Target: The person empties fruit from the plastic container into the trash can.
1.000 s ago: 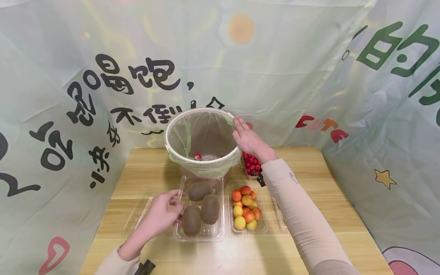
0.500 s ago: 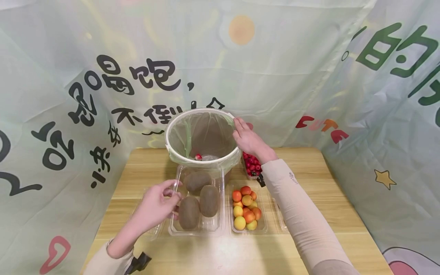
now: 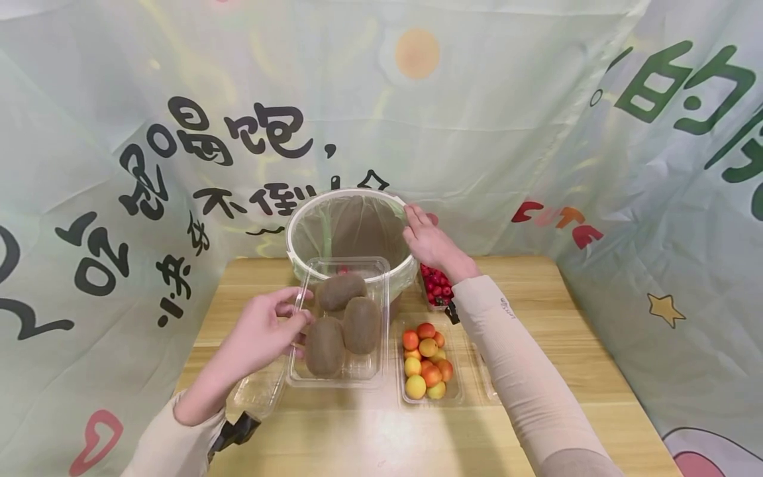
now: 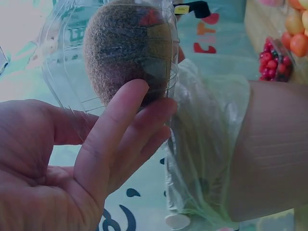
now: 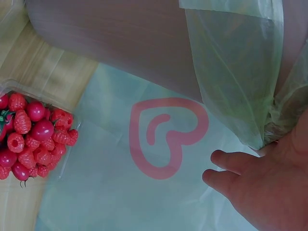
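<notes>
Right of the left grip point(image 3: 268, 329), which is pinching its edge, a clear box point(image 3: 362, 374) of kiwis point(image 3: 361, 324) is visually overlapping the bin's rim point(image 3: 289, 232); the straight-fingered right grip point(image 3: 435, 244) is touching that rim, its wrist view alone clearly showing nearby raspberries point(image 5: 42, 156)

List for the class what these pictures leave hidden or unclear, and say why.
Head view: the red item in the bin, too small to identify behind the kiwifruit box.
Head view: most of the rightmost clear container, under the right sleeve.
Left wrist view: the kiwifruit's lower end, partly covered by the left hand.
Right wrist view: the other raspberries, cut off by the left edge.
</notes>
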